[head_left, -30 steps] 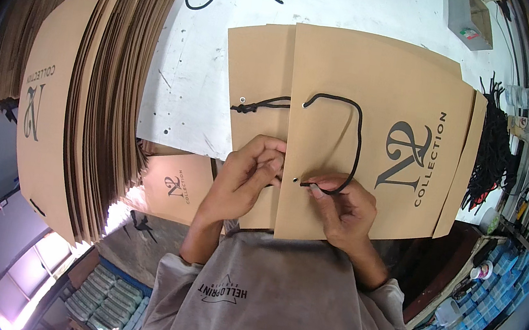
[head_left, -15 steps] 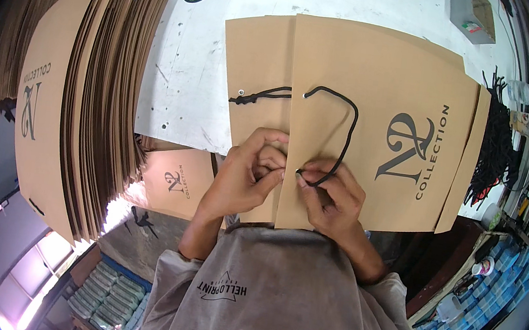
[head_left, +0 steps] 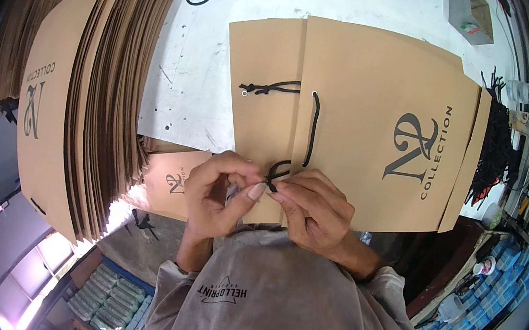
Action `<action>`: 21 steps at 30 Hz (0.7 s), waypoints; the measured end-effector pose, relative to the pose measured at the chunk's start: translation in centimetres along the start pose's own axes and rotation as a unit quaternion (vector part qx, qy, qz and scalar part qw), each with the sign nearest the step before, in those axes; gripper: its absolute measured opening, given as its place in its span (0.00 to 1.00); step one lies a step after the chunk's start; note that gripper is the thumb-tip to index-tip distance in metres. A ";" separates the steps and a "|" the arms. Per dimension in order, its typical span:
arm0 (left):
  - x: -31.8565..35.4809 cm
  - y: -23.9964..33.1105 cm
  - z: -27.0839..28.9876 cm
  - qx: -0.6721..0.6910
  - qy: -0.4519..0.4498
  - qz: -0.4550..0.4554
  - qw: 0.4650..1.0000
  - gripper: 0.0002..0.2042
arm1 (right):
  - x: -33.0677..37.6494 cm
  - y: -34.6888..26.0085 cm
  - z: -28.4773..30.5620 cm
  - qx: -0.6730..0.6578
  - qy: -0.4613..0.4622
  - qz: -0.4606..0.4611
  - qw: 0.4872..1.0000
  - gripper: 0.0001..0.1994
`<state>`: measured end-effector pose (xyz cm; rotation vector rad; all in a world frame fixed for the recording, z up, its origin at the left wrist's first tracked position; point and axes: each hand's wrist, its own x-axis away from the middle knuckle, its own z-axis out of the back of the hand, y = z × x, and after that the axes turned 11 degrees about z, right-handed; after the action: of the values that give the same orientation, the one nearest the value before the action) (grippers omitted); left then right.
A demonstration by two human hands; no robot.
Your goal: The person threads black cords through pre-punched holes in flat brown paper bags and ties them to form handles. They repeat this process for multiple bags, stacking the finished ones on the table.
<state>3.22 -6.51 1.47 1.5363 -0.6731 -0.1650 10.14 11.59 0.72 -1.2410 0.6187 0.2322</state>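
A flat brown paper bag (head_left: 368, 59) with dark printing lies before me on top of another. Its black cord handle (head_left: 313, 128) runs along the front panel between two holes near the bag's left edge. Past that edge, a looped end of the cord is pinched between the thumb and fingers of my left hand (head_left: 219, 189). My right hand (head_left: 317, 207) grips the same end from the other side, its fingertips pressed together beside the loop. A second knotted cord (head_left: 270, 87) lies farther up, over the layer beneath, close to a metal eyelet (head_left: 244, 93).
A tall stack of brown bags (head_left: 105, 101) stands at the left, with another stack (head_left: 28, 34) behind it. Bundles of black cords (head_left: 500, 143) lie at the right and along the far edge of the white table (head_left: 183, 103). A grey box (head_left: 468, 17) sits far right.
The cord's slack loop on the front has been drawn nearly straight, its end now beyond the bag's edge. My right hand has moved left, and both hands now meet on that end.
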 end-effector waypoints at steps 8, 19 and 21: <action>-1.3 0.2 -2.7 -0.089 0.065 0.099 0.989 0.06 | 0.1 0.6 -0.5 0.042 0.042 -0.124 0.990 0.06; -2.7 -2.6 -1.1 -0.168 0.034 -0.070 0.983 0.08 | 0.3 2.2 1.9 -0.125 -0.049 -0.322 0.937 0.05; -2.7 -2.9 -1.8 -0.157 0.017 -0.103 0.982 0.10 | 0.3 2.2 2.0 -0.152 -0.031 -0.325 0.933 0.05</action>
<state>2.77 -3.75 -1.89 1.2977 -0.4343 -0.3828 9.89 14.16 -0.86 -1.6627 0.0904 -0.1983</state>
